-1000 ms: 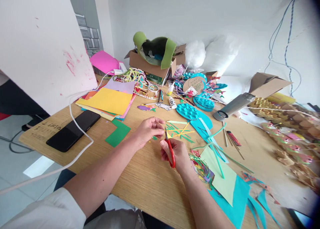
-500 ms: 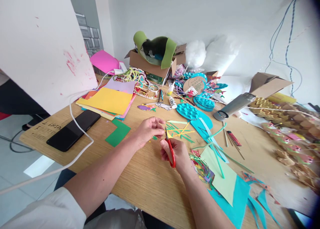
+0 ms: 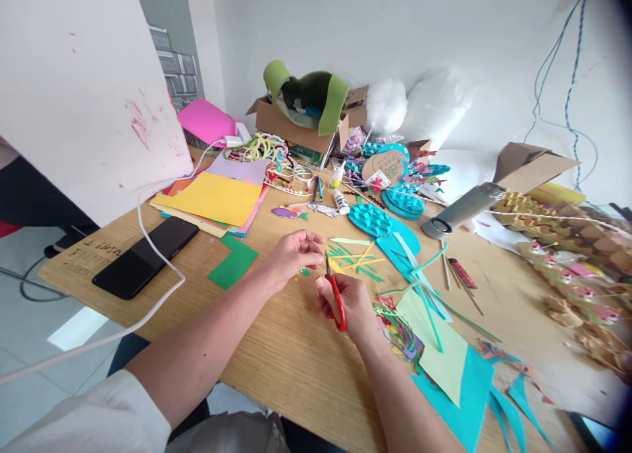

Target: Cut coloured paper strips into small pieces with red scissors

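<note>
My right hand (image 3: 347,306) is closed around the red-handled scissors (image 3: 338,303), whose blades point up and away from me. Facing the blade tips, my left hand (image 3: 297,261) has its fingers curled together in a pinch; what they hold is too small to make out. Small green scraps (image 3: 305,272) show just under the left fingers. Beyond the scissors, thin green and yellow paper strips (image 3: 360,258) lie crossed on the wooden table (image 3: 276,347). A green paper piece (image 3: 234,262) with a corner cut out rests left of my left hand.
On the left lie a black phone (image 3: 145,258), a white cable (image 3: 143,222) and stacked coloured paper (image 3: 217,199). Glue bottles (image 3: 340,201) and paper fish (image 3: 289,213) are beyond my hands. A metal flask (image 3: 464,211) and light green paper (image 3: 434,347) are on the right.
Both hands stay nearly in place. The scissors' blades have shifted slightly at the left fingertips.
</note>
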The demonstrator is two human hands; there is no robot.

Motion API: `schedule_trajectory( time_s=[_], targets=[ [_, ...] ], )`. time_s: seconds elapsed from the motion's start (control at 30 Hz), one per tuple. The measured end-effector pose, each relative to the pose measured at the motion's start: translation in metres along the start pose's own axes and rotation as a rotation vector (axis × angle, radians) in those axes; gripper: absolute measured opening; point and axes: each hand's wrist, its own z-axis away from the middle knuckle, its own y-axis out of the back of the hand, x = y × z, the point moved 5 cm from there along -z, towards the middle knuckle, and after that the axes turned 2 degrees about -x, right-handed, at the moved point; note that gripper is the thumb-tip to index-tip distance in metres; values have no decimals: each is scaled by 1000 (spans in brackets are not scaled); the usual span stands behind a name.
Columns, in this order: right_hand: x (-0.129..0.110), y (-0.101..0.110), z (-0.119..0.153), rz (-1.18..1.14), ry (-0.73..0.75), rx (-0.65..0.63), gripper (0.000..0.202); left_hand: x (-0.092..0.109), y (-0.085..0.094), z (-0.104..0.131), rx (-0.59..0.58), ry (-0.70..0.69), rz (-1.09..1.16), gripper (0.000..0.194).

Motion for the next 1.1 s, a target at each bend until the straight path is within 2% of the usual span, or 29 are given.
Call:
schedule_trajectory(
  time_s=[0.53,0.83,0.97,1.03,1.1],
  targets=[
    [-10,-3,5,-74,-47,-48,46,0,-4,1,-43,26,134,29],
    [-11,-3,4,-73,-67,-29,49,-3,-2,-1,-18,31,177,28],
    [-13,-3,6,-42,-15,-15,47,-5,0,-2,6,50,188,29],
    [-17,1,9,-41,58,48,46,-6,1,-2,11,58,189,29],
    [-22,9,14,-48,144,194,43,-8,2,-3,16,64,194,27]
  ],
)
